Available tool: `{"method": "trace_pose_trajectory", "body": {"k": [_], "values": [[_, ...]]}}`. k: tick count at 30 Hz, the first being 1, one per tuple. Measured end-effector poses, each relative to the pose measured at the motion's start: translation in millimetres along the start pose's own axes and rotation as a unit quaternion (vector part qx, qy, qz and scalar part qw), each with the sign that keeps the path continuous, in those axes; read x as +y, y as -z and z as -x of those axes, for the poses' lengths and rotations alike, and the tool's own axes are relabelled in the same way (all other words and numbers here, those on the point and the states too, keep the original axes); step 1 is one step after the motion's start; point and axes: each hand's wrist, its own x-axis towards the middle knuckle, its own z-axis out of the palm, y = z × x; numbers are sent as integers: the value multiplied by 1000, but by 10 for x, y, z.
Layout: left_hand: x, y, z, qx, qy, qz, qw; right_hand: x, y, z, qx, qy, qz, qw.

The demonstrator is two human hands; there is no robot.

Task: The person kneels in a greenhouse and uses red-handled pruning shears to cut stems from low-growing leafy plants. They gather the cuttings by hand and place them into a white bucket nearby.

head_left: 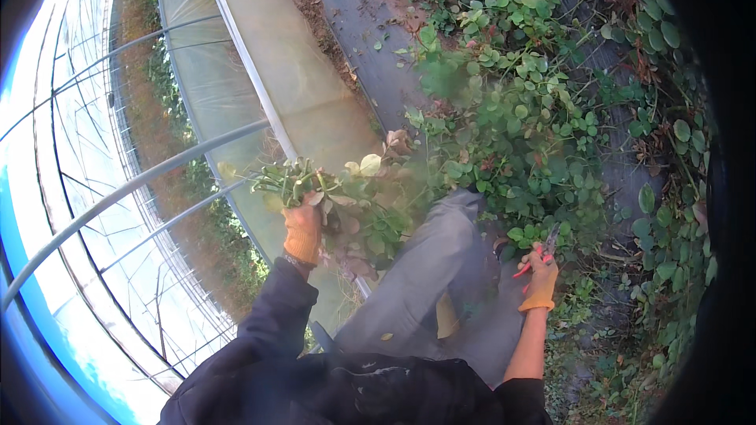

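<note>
My left hand [302, 227], in an orange knit-cuffed work glove, is shut on a bundle of cut leafy stems [348, 189]. The cut ends point left, and the leaves, some green and some faded, spread to the right beside my knee. In my right hand [538, 277], gloved the same way, is a pair of red-handled pruning shears [549, 245]. Their metal blades point up against the low leaves of a rose-like bush [520, 112]. Whether the blades are on a stem cannot be told.
Plastic sheeting [313, 65] with a pale rail [245, 65] runs along my left. Curved greenhouse pipes [147, 180] cross the left side. Dark ground cover [366, 29] lies ahead, with soil along its edge. Another leafy row [667, 230] stands at the right, near my bent legs [419, 271].
</note>
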Motion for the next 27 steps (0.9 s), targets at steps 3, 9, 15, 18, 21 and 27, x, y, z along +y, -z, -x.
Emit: {"method": "trace_pose_trajectory", "body": {"k": [3, 9, 15, 18, 21, 27], "values": [[487, 368, -246, 63, -40, 21, 997, -95, -77, 395, 4, -6, 11, 1000], [1888, 1163, -536, 8, -201, -449, 870, -311, -307, 1133, 52, -30, -23, 998], [2994, 1222, -349, -47, -86, -56, 994, -335, -497, 1654, 55, -1, -53, 997], [3270, 1181, -271, -34, -187, -89, 978, -242, -455, 1883, 47, 24, -57, 997], [3394, 1187, -111, -28, -288, -211, 934, 9, -266, 2144, 61, 41, -74, 995], [3539, 961, 436, -117, -357, -105, 921, 979, 474, 2790, 132, 84, -139, 978]]}}
